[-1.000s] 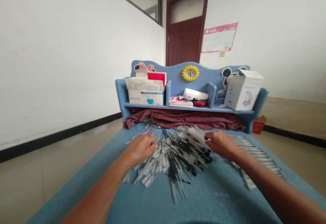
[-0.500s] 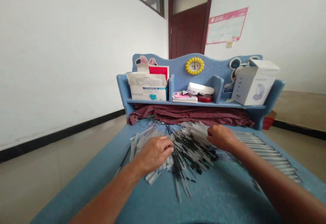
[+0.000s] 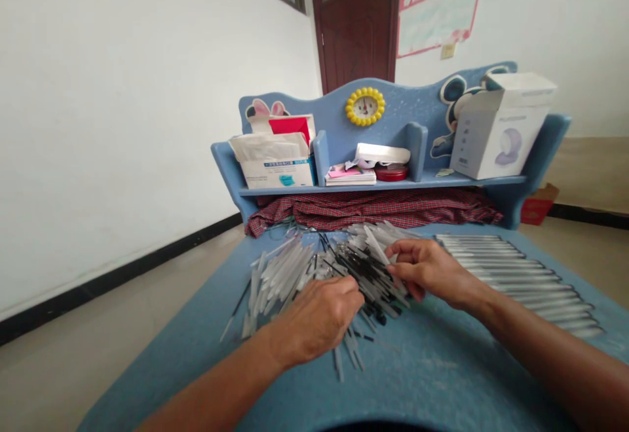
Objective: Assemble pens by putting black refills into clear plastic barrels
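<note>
My left hand (image 3: 327, 311) is closed over the near side of a pile of slim black sticks (image 3: 363, 268). Its fingertips are curled under, so whatever they hold is hidden. At the pile's right side, my right hand (image 3: 427, 268) has its thumb and index finger at the lower end of a translucent pen-like tube (image 3: 376, 246), which tilts up and to the left; they appear to pinch it. More translucent tubes (image 3: 282, 271) lie heaped on the left. To the right, several dark-tipped tubes (image 3: 511, 281) lie side by side in a neat row.
The blue table (image 3: 442, 366) carries a shelf (image 3: 289, 191) at its back. On it stand a mask box (image 3: 280, 173), a red round tin (image 3: 392, 172) and a white carton (image 3: 504, 130). A checked cloth (image 3: 363, 209) is bunched beneath. A yellow flower-shaped clock (image 3: 365, 106) is on the backboard.
My left hand has moved right and nearer over the black sticks. The right hand has turned and opened from a fist, its fingers now at a translucent tube. The view has shifted slightly.
</note>
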